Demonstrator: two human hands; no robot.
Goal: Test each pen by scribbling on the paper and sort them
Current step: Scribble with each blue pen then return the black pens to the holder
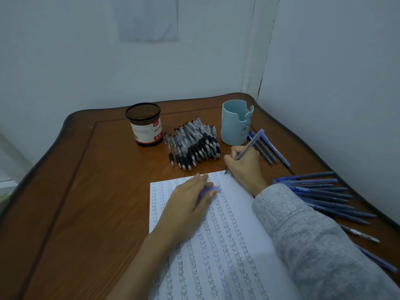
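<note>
Gripped in the right hand (244, 164), fingers curled close round the barrel: one blue pen (251, 144), uncapped, tilted back toward the far right corner of the desk (86, 191), tip down at the far right corner of the paper (242, 200). Grey sleeve (313, 245) across the paper's right edge.

Flat on the far half of the paper: the left hand (186, 204), fingers nearly straight, with one blue cap (213, 189) pinched between thumb and forefinger.

One sheet of paper only, at the near middle of the desk, packed with columns of small scribbles.

Two cups near the far edge: one black mesh cup (145, 124) toward the far left, one pale blue cup (232, 124) toward the far right, both upright, well apart. Nothing to be made out inside either.

Between the cups, one heap of black-grip pens (194, 146), tips toward the paper. Too tightly stacked to count; twenty or more at a rough reading.

Just beside the blue cup on its right: three blue pens (270, 151), side by side, capped.

Along the right edge: one fan (320, 195) of about ten blue pens, overlapping, exact number unclear. Nearer on the same edge, one clear pen (361, 232) and one lone blue pen (376, 258), each apart from the fan.

Raised dark rim all round the desk; walls close behind the far edge and the right edge. Broad strip of bare wood from the paper's left edge to the desk's left edge, narrower strip between the paper's far edge and the heap. On the right, only a thin gap between sleeve and fan.
</note>
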